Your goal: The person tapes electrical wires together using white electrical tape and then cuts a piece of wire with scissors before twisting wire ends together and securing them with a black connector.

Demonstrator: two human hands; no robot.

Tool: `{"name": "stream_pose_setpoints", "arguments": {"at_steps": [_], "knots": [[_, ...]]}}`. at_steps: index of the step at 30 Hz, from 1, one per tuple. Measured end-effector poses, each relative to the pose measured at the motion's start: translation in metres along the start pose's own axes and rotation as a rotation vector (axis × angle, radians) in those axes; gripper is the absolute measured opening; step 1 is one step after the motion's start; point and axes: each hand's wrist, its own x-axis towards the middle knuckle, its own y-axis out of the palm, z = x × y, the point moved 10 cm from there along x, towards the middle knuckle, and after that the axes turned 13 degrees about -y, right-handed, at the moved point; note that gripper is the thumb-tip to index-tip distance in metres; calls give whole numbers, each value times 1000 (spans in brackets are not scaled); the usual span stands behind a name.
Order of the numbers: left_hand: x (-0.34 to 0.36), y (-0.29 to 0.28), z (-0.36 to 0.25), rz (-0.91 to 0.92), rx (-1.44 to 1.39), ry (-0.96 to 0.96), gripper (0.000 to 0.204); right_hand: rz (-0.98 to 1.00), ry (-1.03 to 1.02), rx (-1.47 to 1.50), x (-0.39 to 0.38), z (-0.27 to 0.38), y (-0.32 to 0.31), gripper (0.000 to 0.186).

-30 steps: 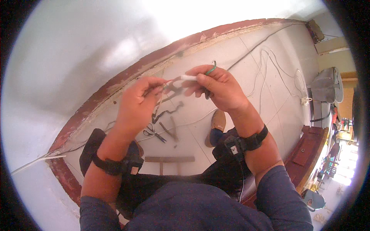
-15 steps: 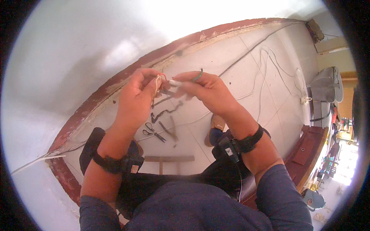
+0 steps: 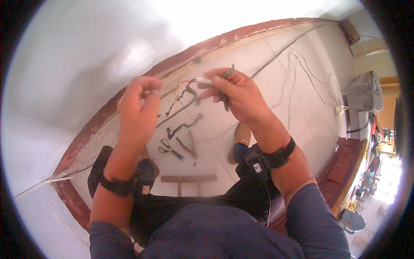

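Observation:
My right hand pinches the end of a white cable between thumb and fingers. A red wire and thin twisted wires stick out from that end toward the left, with a dark strip hanging beside them. A green wire-like piece shows at my right fingers, and something dark, too hidden to name, pokes out below the palm. Left of the wires, my left hand is apart from them, fingers loosely bent, index and thumb separated, nothing visible in it.
On the tiled floor below lie scissors, a crumpled black strip and thin dark pieces. A white cable loops across the tiles on the right. The wall's red-painted base curves behind my hands. A grey bag-like object stands far right.
My left hand has let go of the wires and moved left, away from them. My right hand has shifted slightly right with the cable, so the wire ends now show.

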Motion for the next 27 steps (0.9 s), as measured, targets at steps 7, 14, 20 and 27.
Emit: {"name": "stream_pose_setpoints", "arguments": {"at_steps": [7,14,20,27], "knots": [[-41,28,-38,128,152,344,11,-47,5,86,1,-5,-1,32],[-38,68,27,181,489,-27,57,-124,15,144,1,-10,-5,22],[-14,74,49,248,-158,-81,57,-108,82,175,-2,-15,8,31],[-7,68,45,199,-457,-297,37,-57,60,229,-3,-15,12,18]]}}
